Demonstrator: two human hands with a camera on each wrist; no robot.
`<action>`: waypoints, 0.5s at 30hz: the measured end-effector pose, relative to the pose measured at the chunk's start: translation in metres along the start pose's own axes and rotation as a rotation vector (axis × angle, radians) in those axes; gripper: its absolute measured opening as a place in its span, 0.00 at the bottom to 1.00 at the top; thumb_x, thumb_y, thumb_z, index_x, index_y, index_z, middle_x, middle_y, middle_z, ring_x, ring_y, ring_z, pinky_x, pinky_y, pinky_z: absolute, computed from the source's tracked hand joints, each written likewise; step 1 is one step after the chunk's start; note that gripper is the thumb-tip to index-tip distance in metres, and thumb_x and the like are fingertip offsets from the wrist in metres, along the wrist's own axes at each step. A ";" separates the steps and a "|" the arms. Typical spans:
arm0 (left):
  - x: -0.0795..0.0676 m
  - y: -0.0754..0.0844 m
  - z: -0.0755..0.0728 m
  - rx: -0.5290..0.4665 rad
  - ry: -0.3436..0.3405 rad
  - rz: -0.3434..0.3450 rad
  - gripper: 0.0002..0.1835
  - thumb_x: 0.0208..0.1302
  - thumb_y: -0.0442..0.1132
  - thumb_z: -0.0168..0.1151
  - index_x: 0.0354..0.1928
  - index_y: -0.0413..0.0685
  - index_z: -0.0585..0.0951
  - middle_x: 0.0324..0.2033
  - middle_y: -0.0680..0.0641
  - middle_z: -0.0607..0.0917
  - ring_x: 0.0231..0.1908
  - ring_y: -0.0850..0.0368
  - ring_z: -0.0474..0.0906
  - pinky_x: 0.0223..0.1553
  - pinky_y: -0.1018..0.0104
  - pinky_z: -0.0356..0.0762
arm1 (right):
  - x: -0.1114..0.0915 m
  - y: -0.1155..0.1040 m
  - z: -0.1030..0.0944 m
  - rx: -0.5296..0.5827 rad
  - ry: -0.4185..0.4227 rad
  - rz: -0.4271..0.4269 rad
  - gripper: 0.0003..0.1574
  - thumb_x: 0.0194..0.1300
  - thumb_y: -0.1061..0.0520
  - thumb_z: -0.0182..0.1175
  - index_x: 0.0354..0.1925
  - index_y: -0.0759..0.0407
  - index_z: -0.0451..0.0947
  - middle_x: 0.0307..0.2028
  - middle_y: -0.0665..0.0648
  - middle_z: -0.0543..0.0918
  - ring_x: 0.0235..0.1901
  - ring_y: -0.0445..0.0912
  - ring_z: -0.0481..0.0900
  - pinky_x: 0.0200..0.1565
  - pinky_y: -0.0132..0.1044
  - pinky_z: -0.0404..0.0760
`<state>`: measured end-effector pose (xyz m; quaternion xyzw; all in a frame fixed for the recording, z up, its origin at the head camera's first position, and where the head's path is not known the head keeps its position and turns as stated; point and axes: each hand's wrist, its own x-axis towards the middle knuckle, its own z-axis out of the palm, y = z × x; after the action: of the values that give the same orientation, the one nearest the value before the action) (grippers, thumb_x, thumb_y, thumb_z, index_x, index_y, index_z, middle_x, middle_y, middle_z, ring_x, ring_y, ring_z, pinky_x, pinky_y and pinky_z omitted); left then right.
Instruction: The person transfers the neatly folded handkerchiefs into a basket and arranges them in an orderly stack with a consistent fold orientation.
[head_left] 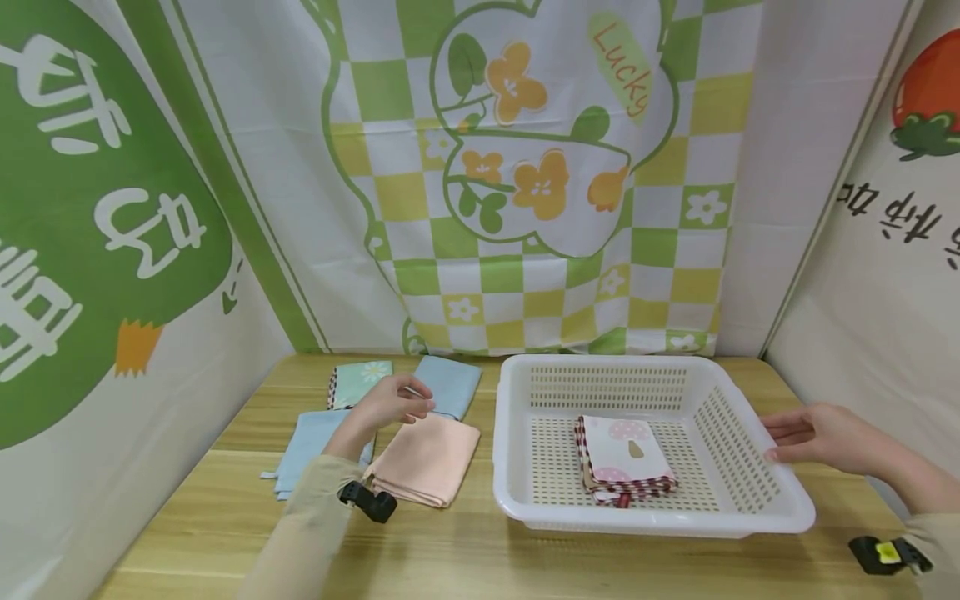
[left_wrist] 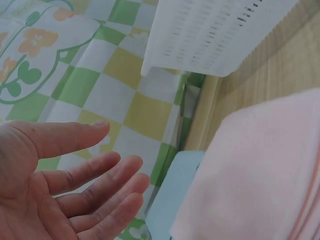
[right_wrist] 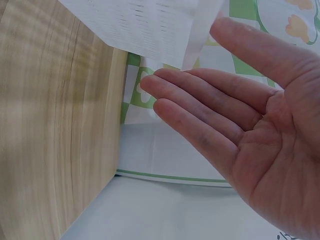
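Evidently, the desk (head_left: 435, 550) is bounded at its far edge by a checked hanging (head_left: 536, 150), at its left by a green-and-white panel (head_left: 97, 275) and at its right by a white panel (head_left: 885, 317). A narrow strip of wood is seen between the white basket (head_left: 645, 522) and the cloths, another beyond the basket's right rim, and a wider stretch along the front.

Four folded cloths are grouped left of the basket: a blue cloth (head_left: 307, 450) at near left, a green flowered cloth (head_left: 352, 383) behind it, a pale blue cloth (head_left: 453, 385) farther back and a pink cloth (head_left: 431, 462) nearest the basket. Parts of this group are hidden by the left hand (head_left: 390, 404), held above it; its fingers are slightly bent, and nothing is gripped. The right hand (head_left: 828, 437) is held at the basket's right rim, fingers nearly straight, thumb apart, nothing gripped; whether the rim is touched cannot be told.

Inside the basket, a folded patterned cloth (head_left: 626, 450) is laid on the perforated floor, its red-checked edges turned frontward and left.
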<state>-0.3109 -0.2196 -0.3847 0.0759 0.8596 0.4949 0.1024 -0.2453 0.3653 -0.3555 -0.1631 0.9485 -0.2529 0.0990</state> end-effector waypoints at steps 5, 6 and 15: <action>-0.003 -0.008 -0.005 0.017 0.021 -0.016 0.18 0.63 0.41 0.62 0.50 0.38 0.76 0.44 0.40 0.83 0.42 0.48 0.81 0.48 0.51 0.79 | 0.000 -0.001 0.001 -0.007 0.007 0.005 0.40 0.58 0.47 0.66 0.54 0.78 0.71 0.46 0.69 0.83 0.37 0.40 0.85 0.37 0.31 0.83; -0.003 -0.010 -0.006 0.018 0.022 -0.020 0.18 0.63 0.41 0.62 0.51 0.37 0.76 0.45 0.39 0.83 0.43 0.47 0.81 0.48 0.51 0.79 | 0.000 -0.001 0.001 -0.007 0.008 0.006 0.40 0.58 0.47 0.66 0.54 0.78 0.71 0.46 0.69 0.83 0.37 0.40 0.85 0.37 0.31 0.83; -0.010 -0.023 -0.017 0.016 0.034 -0.026 0.20 0.64 0.40 0.61 0.53 0.35 0.74 0.47 0.37 0.81 0.47 0.42 0.79 0.51 0.47 0.77 | 0.000 -0.001 0.000 -0.005 0.005 -0.008 0.39 0.58 0.47 0.66 0.54 0.78 0.72 0.46 0.69 0.83 0.37 0.38 0.85 0.36 0.30 0.82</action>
<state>-0.3064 -0.2478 -0.3955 0.0571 0.8660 0.4878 0.0937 -0.2450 0.3649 -0.3549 -0.1665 0.9486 -0.2515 0.0954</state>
